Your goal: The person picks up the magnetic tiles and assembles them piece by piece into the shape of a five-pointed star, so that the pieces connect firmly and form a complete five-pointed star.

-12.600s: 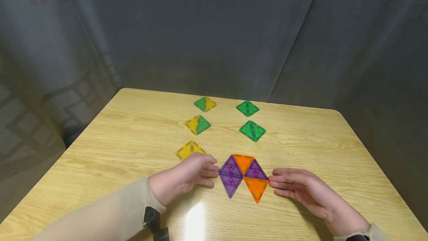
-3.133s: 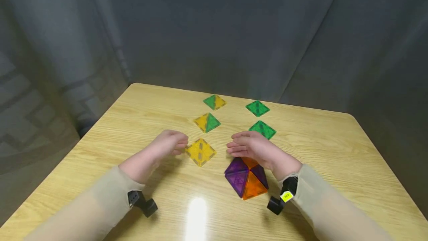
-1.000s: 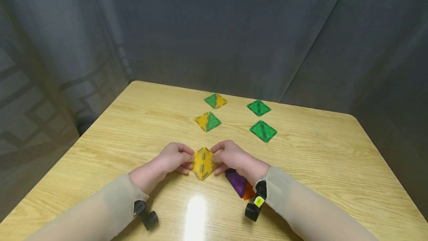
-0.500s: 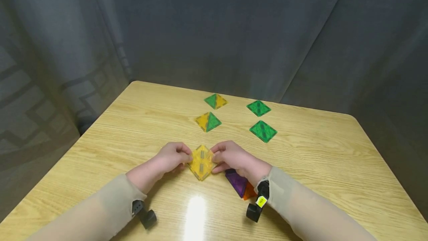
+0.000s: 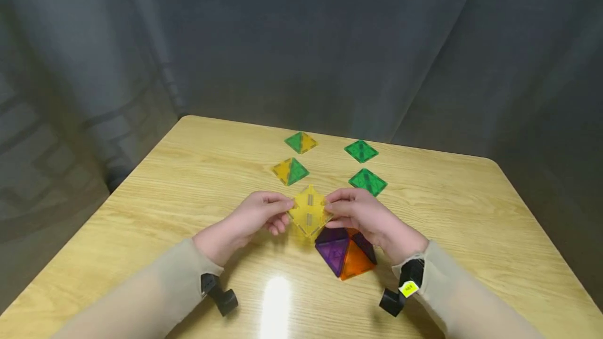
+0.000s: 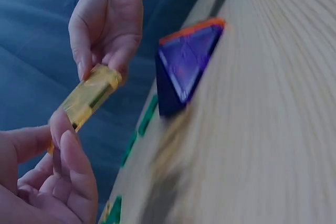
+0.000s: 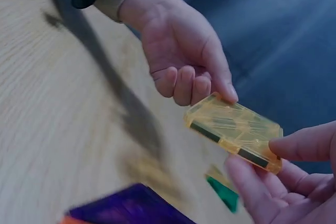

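Op. in hand is apparently holding the yellow diamond (image 5: pixel 310 210) clear of the table (image 5: pixel 151 213); next move is prob. calling for steady, level two-handed support. L hand (image 5: pixel 256 217) and R hand (image 5: pixel 366 216) are pinching opp. corners, thumbs vs. fingers, so the yellow diamond is hanging btwn them, near but apart from the purple-orange pyramid (image 5: pixel 346 256).

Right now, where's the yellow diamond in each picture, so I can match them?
Head: the yellow diamond is near the middle, held by the left hand and right hand.
Left wrist: the yellow diamond is left of centre, slanting.
Right wrist: the yellow diamond is right of centre, lower half.
Shared landmark: the purple and orange shape, below and right of it in head, upper middle in left wrist, cut off at the bottom in right wrist.
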Demonstrator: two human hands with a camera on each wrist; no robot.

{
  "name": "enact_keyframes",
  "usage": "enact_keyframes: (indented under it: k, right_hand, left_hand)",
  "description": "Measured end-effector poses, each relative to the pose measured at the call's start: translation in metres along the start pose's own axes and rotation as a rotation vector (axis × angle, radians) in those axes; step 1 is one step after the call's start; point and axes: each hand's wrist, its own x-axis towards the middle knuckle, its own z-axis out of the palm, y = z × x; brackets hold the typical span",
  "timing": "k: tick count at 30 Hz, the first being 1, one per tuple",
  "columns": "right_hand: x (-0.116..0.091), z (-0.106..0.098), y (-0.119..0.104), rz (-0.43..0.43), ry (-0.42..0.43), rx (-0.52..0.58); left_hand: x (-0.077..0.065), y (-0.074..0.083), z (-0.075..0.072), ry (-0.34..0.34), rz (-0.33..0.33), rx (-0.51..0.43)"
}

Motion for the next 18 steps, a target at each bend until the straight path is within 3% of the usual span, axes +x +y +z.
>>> enact_keyframes:
  k: [6,9,18]
  right_hand:
    - [-0.017,-0.027,-0.005,-0.016,0.089,-0.097]
    - [-0.025,-0.038,-0.006,-0.034,0.107,-0.088]
    - [-0.043,-0.061,0.002,-0.095,0.172,0.146]
  left_hand:
    - [0.021,0.009,0.024,-0.007,0.034,-0.027]
    - [0.031,0.014,0.033,-0.013,0.044,-0.029]
    - [0.055,0.023,0.057,-0.035,0.056,-0.139]
